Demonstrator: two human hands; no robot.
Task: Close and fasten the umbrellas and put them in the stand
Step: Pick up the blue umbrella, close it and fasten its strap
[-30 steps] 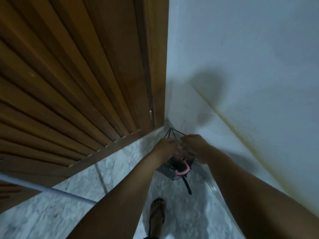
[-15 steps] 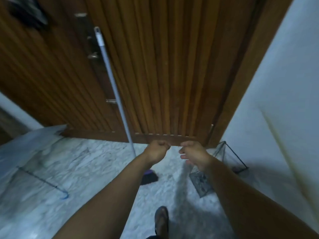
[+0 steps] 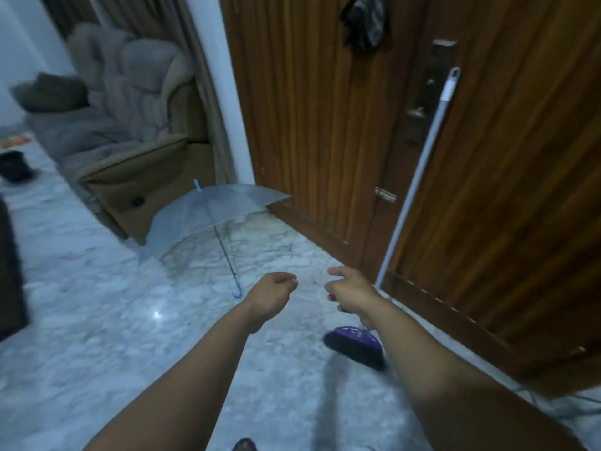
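Note:
An open clear umbrella (image 3: 208,216) with a blue tip and a blue hooked handle (image 3: 237,291) lies on its side on the marble floor, ahead and to the left. My left hand (image 3: 271,296) hovers just right of that handle, fingers curled into a loose fist with nothing in it. My right hand (image 3: 349,292) is beside it at the same height, fingers partly spread and empty. The umbrella stand is out of view.
A broom with a purple head (image 3: 356,345) and a long grey pole (image 3: 419,177) leans on the wooden door (image 3: 325,125) at the right. A brown armchair (image 3: 130,151) with grey cloth on it stands at the left rear. Dark cloth (image 3: 364,21) hangs on the door.
The view has swung left from the corner with the wire stand to the room. Both hands left the stand and the pink-handled umbrella in it and now hover empty near the clear umbrella.

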